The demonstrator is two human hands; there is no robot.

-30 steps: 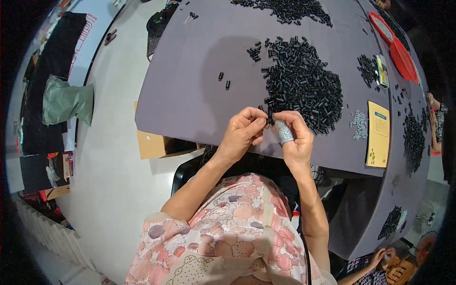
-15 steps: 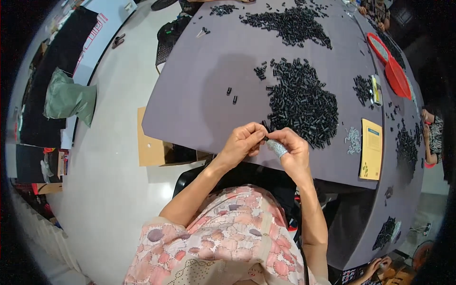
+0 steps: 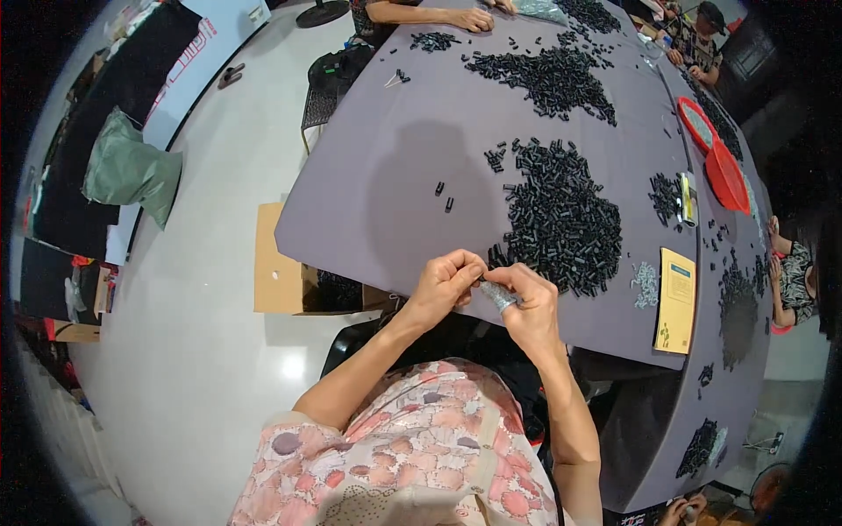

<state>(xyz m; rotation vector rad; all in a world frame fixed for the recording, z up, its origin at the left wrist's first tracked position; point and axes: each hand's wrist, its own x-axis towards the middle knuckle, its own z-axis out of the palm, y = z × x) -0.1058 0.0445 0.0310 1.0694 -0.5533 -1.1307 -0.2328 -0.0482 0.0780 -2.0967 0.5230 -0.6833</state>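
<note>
My left hand (image 3: 452, 285) and my right hand (image 3: 531, 302) meet just in front of the table's near edge. Both are closed in a pinch, fingertips almost touching. A tiny dark piece (image 3: 481, 280) shows between them, mostly covered by the fingers. Something silvery grey (image 3: 500, 296) lies along the fingers of my right hand; whether it is a wrapping or a handful of small clear bits, I cannot tell. Right behind my hands spreads a big heap of small black tubular pieces (image 3: 566, 219). Two loose black pieces (image 3: 449, 204) lie to its left.
A yellow booklet (image 3: 674, 302) and a small pile of clear bits (image 3: 645, 285) lie to the right. Red baskets (image 3: 726, 175) stand farther back. Another person's hand (image 3: 474, 19) rests at the far edge; other people sit at right. A cardboard box (image 3: 276, 272) stands below left.
The view has shifted, so the table sits lower and more of the far side shows, including another person's arms. My hands stay pinched together; the dark piece between them is less visible.
</note>
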